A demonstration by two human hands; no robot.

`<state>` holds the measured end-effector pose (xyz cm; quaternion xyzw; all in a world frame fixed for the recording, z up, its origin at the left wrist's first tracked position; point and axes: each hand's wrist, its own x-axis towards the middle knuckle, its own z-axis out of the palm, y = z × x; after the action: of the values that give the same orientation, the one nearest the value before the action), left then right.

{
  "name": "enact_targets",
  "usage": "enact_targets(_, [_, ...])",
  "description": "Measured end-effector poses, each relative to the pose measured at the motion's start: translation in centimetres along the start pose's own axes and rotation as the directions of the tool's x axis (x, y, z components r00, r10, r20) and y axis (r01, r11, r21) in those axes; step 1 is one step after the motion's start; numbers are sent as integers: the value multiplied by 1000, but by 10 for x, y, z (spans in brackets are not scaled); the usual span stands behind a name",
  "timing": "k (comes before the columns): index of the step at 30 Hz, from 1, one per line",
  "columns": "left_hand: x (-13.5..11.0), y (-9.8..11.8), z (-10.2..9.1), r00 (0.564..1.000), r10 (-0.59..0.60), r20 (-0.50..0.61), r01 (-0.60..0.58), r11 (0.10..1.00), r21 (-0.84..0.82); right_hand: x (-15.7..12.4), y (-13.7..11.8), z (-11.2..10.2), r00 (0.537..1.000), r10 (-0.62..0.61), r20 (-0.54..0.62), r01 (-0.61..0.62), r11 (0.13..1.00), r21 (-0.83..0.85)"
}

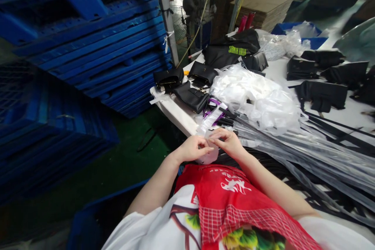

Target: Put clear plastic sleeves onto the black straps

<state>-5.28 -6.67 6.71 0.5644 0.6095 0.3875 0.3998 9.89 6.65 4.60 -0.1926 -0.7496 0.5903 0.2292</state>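
Note:
Near the table's front edge, my left hand point(193, 148) and my right hand point(229, 142) are close together. Between them is a thin, whitish, see-through piece of plastic point(209, 157), which hangs down toward the red apron. The fingers of both hands are bent in a pinch at its upper part; their tips partly cover it. Just beyond the hands lie clear strips with purple edging point(215, 114). A black bag point(191, 97) rests on the table past them, with a heap of white plastic wrapping point(249, 93) to its right.
Long black and clear straps point(293, 148) spread over the table on the right. More black bags point(320, 95) lie farther back. Stacked blue pallets point(117, 54) stand at left, a metal post point(167, 19) beside the table corner. A blue bin point(88, 218) is low at left.

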Motion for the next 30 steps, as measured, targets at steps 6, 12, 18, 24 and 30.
enact_targets(6, [2, -5, -3, 954, -1, -301, 35, 993, 109, -6, 2, -3, 999, 16, -34, -16, 1000, 14])
enact_targets(12, [11, -3, 18, 960, -42, -278, 63, 996, 67, -13, 2, 6, 998, 64, -2, -63, 997, 43])
enact_targets(18, [20, -10, 27, 970, -30, -240, 28, 1000, -10, -26, 4, -4, 991, 115, -69, -112, 992, 54])
enact_targets(24, [36, -8, 34, 981, 0, -195, 12, 998, 60, -49, 22, -10, 962, 273, 13, -268, 952, -146])
enact_targets(30, [49, -8, 50, 990, 66, -128, -48, 988, 144, -62, 31, -7, 949, 297, -109, -309, 944, -118])
